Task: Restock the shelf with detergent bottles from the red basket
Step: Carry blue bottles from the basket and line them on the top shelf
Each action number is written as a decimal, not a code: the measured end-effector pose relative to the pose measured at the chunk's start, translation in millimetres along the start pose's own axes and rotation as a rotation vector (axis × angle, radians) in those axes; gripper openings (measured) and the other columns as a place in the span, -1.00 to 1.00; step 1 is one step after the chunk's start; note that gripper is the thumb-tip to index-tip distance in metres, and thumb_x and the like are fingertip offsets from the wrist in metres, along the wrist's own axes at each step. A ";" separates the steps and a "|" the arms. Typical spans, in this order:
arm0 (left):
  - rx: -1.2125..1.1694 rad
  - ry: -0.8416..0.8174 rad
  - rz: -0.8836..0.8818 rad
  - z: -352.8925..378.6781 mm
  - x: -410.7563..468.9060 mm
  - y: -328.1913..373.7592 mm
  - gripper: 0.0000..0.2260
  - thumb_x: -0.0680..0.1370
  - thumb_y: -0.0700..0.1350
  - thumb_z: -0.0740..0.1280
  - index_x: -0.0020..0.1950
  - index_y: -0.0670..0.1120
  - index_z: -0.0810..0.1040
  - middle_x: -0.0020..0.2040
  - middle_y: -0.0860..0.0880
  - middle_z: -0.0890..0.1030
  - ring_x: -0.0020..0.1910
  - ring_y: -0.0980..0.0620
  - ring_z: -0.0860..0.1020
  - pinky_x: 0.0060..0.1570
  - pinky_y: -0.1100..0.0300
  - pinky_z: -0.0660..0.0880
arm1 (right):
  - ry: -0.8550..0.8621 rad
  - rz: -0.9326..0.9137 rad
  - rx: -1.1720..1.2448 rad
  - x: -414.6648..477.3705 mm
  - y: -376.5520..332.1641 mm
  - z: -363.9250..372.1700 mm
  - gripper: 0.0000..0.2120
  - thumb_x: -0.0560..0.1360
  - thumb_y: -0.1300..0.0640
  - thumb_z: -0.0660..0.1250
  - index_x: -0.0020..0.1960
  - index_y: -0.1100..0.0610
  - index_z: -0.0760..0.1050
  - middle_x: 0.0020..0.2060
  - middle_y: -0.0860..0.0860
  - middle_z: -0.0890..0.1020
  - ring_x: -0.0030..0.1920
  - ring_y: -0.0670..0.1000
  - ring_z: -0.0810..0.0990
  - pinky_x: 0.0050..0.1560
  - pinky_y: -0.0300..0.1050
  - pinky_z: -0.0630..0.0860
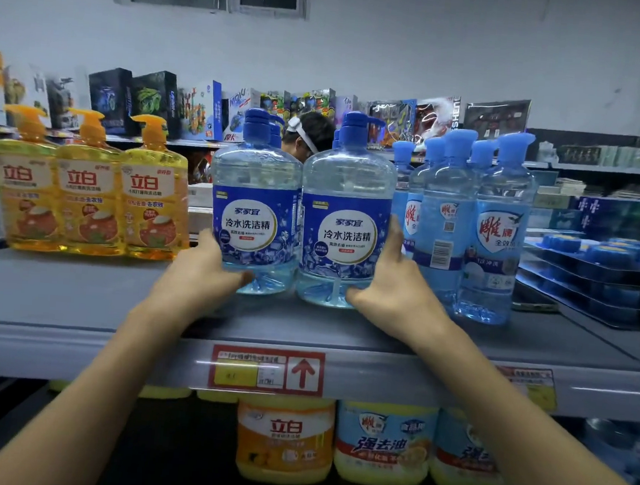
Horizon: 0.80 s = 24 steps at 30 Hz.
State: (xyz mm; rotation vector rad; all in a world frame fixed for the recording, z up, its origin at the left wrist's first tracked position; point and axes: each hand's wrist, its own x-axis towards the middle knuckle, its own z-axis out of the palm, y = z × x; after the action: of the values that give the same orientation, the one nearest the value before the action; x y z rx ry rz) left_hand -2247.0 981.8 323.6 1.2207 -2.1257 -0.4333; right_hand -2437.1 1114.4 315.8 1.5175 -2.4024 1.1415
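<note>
Two clear blue detergent bottles with dark blue pump caps stand side by side on the grey shelf (76,299). My left hand (203,267) grips the lower left side of the left bottle (256,199). My right hand (388,282) grips the lower right side of the right bottle (347,214). Both bottles are upright with their labels facing me, and more of the same caps show behind them. The red basket is not in view.
Three yellow-orange detergent bottles (89,186) stand at the shelf's left. Several slimmer light blue bottles (495,233) crowd the right bottle's side. Stacked dark blue trays (591,275) lie far right. Orange and blue jugs (333,442) fill the shelf below. A person's head (308,134) shows behind.
</note>
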 end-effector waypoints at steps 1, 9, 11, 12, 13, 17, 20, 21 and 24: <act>0.016 -0.040 -0.002 1.8 1.7 -0.7 -0.34 0.51 0.02 0.46 0.45 -0.16 0.20 0.33 -0.21 0.52 0.29 -0.21 0.50 0.24 -0.07 0.45 | 0.002 0.001 -0.009 0.7 0.3 0.1 0.13 0.40 0.03 0.44 0.56 -0.10 -0.42 0.02 0.10 0.60 -0.08 0.15 0.62 -0.02 0.16 0.62; 0.264 0.038 0.073 12.4 3.5 2.0 -0.49 0.57 -0.01 0.39 0.32 -0.25 0.23 0.17 -0.29 0.56 0.12 -0.27 0.57 0.07 -0.05 0.50 | -0.032 0.018 -0.106 8.8 2.8 5.2 0.14 0.50 -0.03 0.44 0.55 -0.03 -0.51 0.16 0.19 0.61 0.08 0.23 0.62 0.15 0.17 0.58; 0.290 0.047 0.086 12.5 1.8 2.8 -0.50 0.58 -0.02 0.38 0.32 -0.26 0.23 0.17 -0.30 0.56 0.12 -0.27 0.57 0.03 -0.02 0.49 | -0.045 0.024 -0.147 9.5 1.0 4.9 0.14 0.53 -0.05 0.42 0.54 0.02 -0.54 0.16 0.22 0.61 0.09 0.24 0.62 0.15 0.15 0.57; 0.298 0.051 0.089 12.8 1.5 3.1 -0.49 0.58 -0.02 0.37 0.33 -0.27 0.22 0.17 -0.30 0.56 0.12 -0.27 0.57 0.02 -0.02 0.48 | -0.054 0.029 -0.158 9.5 -0.4 4.1 0.13 0.54 -0.05 0.41 0.54 0.03 -0.54 0.15 0.23 0.61 0.08 0.23 0.62 0.14 0.14 0.58; 0.298 0.055 0.090 13.6 1.8 2.9 -0.48 0.58 -0.03 0.38 0.34 -0.28 0.22 0.18 -0.30 0.56 0.12 -0.27 0.57 0.01 -0.01 0.47 | -0.062 0.034 -0.170 9.8 -2.0 3.6 0.12 0.54 -0.05 0.40 0.54 0.05 -0.55 0.15 0.23 0.61 0.08 0.23 0.62 0.14 0.13 0.58; 0.253 0.057 0.092 16.5 4.9 -0.1 -0.46 0.58 -0.05 0.38 0.38 -0.27 0.19 0.18 -0.28 0.57 0.12 -0.27 0.57 0.04 -0.02 0.47 | -0.065 0.058 -0.232 14.1 -8.2 6.2 0.11 0.56 -0.05 0.39 0.54 0.12 -0.54 0.18 0.27 0.59 0.09 0.25 0.61 0.05 0.04 0.56; 0.239 0.056 0.104 17.0 6.4 -2.8 -0.46 0.58 -0.04 0.38 0.38 -0.27 0.19 0.17 -0.29 0.57 0.12 -0.28 0.57 0.05 -0.03 0.47 | -0.056 0.058 -0.267 16.2 -11.2 8.5 0.10 0.56 -0.03 0.37 0.53 0.17 -0.53 0.15 0.28 0.58 0.07 0.26 0.61 -0.05 0.00 0.50; 0.234 0.053 0.104 17.2 6.8 -3.6 -0.46 0.58 -0.05 0.38 0.38 -0.27 0.19 0.17 -0.29 0.57 0.12 -0.28 0.57 0.05 -0.03 0.47 | -0.055 0.061 -0.272 16.1 -11.8 8.7 0.10 0.56 -0.03 0.37 0.54 0.17 -0.53 0.15 0.29 0.59 0.07 0.26 0.61 -0.05 -0.01 0.49; 0.214 0.043 0.098 18.8 9.0 -5.4 -0.41 0.58 -0.05 0.37 0.42 -0.28 0.14 0.16 -0.28 0.57 0.12 -0.28 0.56 0.05 -0.05 0.48 | -0.051 0.082 -0.276 15.1 -12.5 9.8 0.10 0.56 -0.03 0.38 0.54 0.16 -0.53 0.13 0.29 0.60 0.06 0.25 0.61 -0.09 -0.03 0.48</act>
State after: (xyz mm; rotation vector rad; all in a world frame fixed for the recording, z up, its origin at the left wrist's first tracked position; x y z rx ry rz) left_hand -2259.5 970.7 309.9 1.2235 -2.2275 -0.1375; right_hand -2431.7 1094.1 322.1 1.3881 -2.5477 0.7506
